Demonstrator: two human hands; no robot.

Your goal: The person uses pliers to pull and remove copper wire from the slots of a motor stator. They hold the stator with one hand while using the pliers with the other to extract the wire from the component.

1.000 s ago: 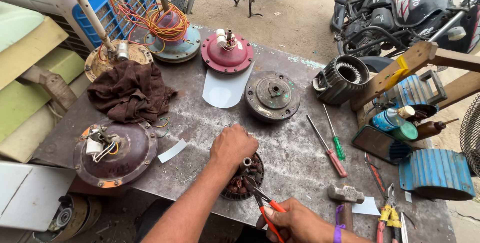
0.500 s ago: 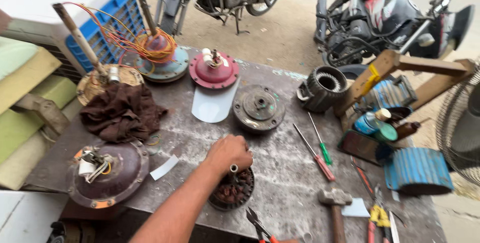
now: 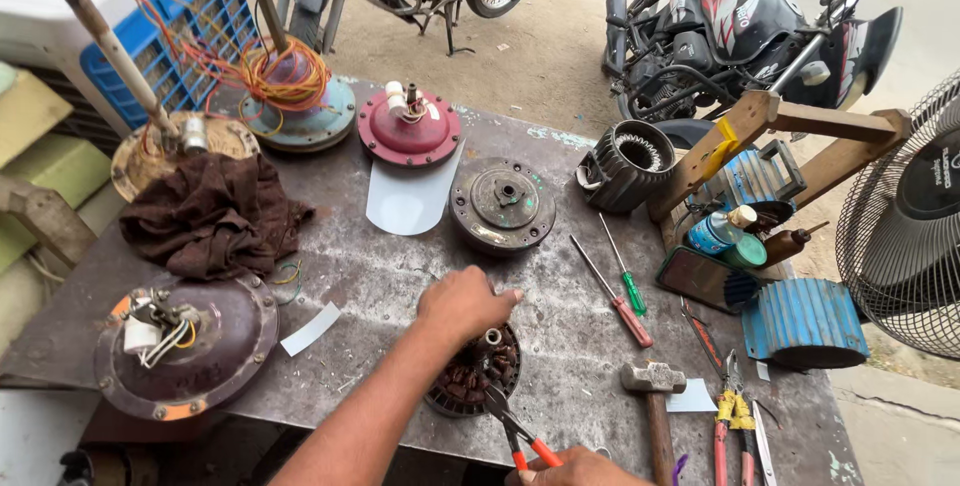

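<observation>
- Left hand (image 3: 462, 304) lies palm-down, fingers together, on the far rim of the round copper-wound fan stator (image 3: 478, 371).
- Right hand (image 3: 580, 468), at the picture's bottom edge, grips closed around the orange-handled pliers (image 3: 512, 428).
- Plier tips meet the stator's near edge, just below the left fingers.
- Grey metal table (image 3: 560, 336) carries the stator.

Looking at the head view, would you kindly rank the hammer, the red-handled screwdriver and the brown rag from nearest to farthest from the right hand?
From the right hand:
1. Hammer, just right.
2. Red-handled screwdriver, farther up the table.
3. Brown rag, far left.
</observation>
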